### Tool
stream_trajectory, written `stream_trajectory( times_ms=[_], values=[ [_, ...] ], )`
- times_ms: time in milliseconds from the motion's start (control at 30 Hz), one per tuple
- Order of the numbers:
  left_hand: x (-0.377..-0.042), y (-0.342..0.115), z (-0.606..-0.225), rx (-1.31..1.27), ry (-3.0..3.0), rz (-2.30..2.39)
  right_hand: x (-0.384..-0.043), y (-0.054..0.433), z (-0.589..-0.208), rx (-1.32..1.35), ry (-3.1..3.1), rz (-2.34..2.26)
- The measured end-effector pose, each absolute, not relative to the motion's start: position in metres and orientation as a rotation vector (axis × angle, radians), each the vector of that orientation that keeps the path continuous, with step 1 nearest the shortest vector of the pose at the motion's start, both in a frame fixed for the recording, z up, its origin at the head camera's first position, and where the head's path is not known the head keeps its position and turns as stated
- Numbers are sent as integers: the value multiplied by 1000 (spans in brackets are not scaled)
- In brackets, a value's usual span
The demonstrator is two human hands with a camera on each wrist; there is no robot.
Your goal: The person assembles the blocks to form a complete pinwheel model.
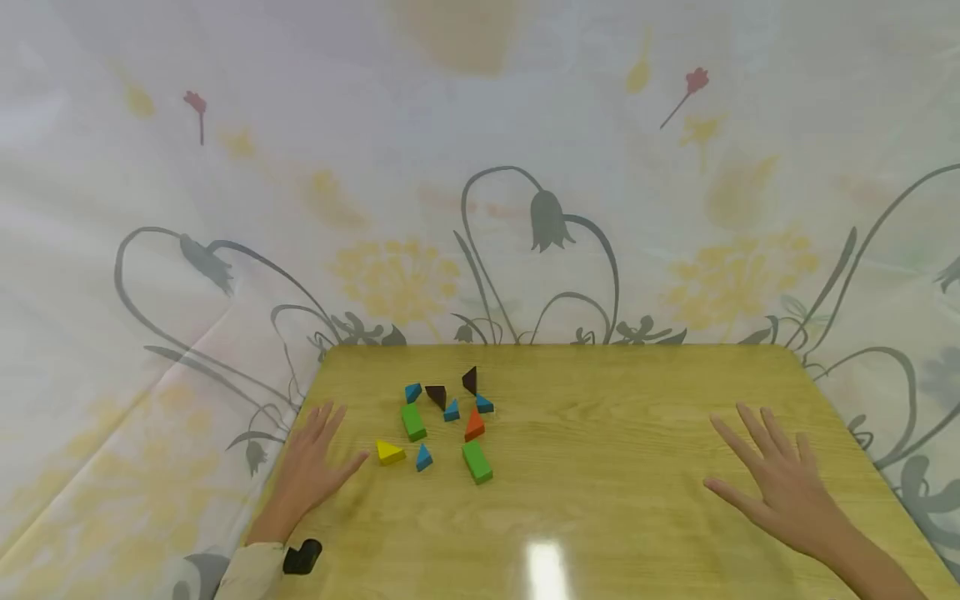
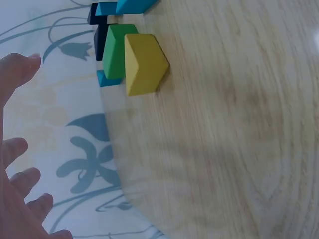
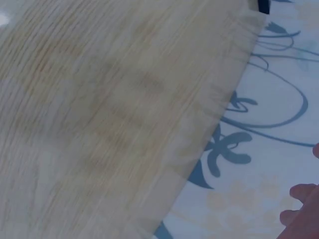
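Observation:
My left hand [image 1: 313, 467] is over the table's left side with its fingers spread, holding nothing. Nearest to it lies a yellow triangular block [image 1: 389, 452]. Beside that are a small blue triangular block [image 1: 423, 457] and a green rectangular block [image 1: 412, 422]. A second green block [image 1: 477, 462] lies farther right, with an orange-red triangular block [image 1: 474, 425] behind it. Toward the back are two black triangular blocks, one upright [image 1: 470, 381], and several small blue ones. On the right, far from the blocks, my right hand [image 1: 780, 492] spreads its fingers and holds nothing.
The wooden table [image 1: 600, 467] has its far edge against a white cloth [image 1: 480, 125] printed with flowers, which also hangs along both sides. A black strap piece [image 1: 303, 557] sits at the left wrist by a pale sleeve [image 1: 253, 571].

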State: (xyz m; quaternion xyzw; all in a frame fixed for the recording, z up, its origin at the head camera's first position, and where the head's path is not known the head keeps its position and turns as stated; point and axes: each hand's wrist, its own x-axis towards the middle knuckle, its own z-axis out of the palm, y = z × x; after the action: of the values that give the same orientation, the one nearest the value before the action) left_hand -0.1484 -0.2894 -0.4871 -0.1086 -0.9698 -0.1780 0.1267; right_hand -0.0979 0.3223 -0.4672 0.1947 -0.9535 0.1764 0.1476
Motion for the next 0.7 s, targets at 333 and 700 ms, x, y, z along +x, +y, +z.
stream_trajectory(
  times_ms=[333, 700],
  values=[
    [-164, -272, -491, -296, -2884, -791, -121, 287, -467, 685, -2729, 726],
    [-177, -256, -511, -265, -2760, -1120, -144, 242, -477, 800, -2638, 1058]
  ],
)
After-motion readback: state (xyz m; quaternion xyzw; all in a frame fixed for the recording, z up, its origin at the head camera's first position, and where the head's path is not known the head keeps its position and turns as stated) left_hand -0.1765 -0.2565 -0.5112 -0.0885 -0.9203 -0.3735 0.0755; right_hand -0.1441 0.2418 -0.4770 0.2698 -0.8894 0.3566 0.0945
